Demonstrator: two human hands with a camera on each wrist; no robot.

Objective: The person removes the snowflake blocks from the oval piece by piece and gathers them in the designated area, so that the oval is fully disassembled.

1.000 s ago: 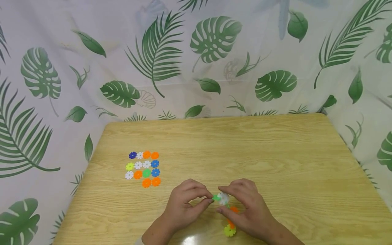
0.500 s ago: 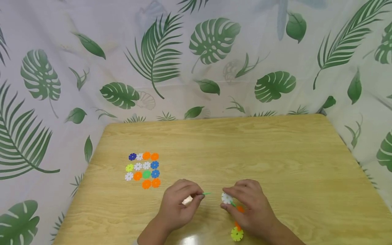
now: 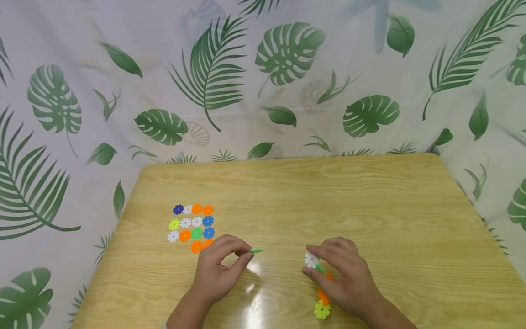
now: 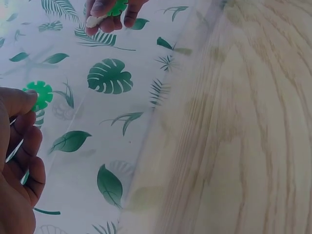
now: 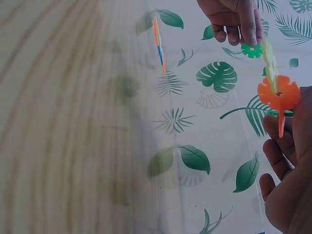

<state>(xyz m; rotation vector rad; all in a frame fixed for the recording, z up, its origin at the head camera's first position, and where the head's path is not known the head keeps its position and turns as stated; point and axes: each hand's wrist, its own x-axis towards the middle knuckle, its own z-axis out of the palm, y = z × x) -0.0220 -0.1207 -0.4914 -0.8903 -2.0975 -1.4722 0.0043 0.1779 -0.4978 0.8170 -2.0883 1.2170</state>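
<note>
My left hand [image 3: 218, 269] pinches a green notched plastic disc [image 4: 41, 95] between thumb and forefinger, seen nearly edge-on in the head view. To its right, across a gap, my right hand [image 3: 347, 278] holds a chain of interlocked notched discs. Its upper end is a white disc [image 3: 311, 260] between thumb and forefinger, with a green disc [image 3: 319, 268] slotted into it. Orange discs [image 5: 278, 92] follow, partly hidden by the hand, and a yellow disc [image 3: 322, 310] hangs at the lower end. Both hands are near the table's front edge.
On the left of the wooden table [image 3: 370, 196] lie rows of loose notched discs, among them a dark blue disc [image 3: 178, 209], a blue disc [image 3: 208, 221] and a green disc [image 3: 197, 233]. Behind the table hangs a leaf-print cloth [image 3: 234, 137].
The green disc, earlier against the white disc of the chain, has come apart from it. My left hand has moved left with it; my right hand has shifted slightly right with the chain.
</note>
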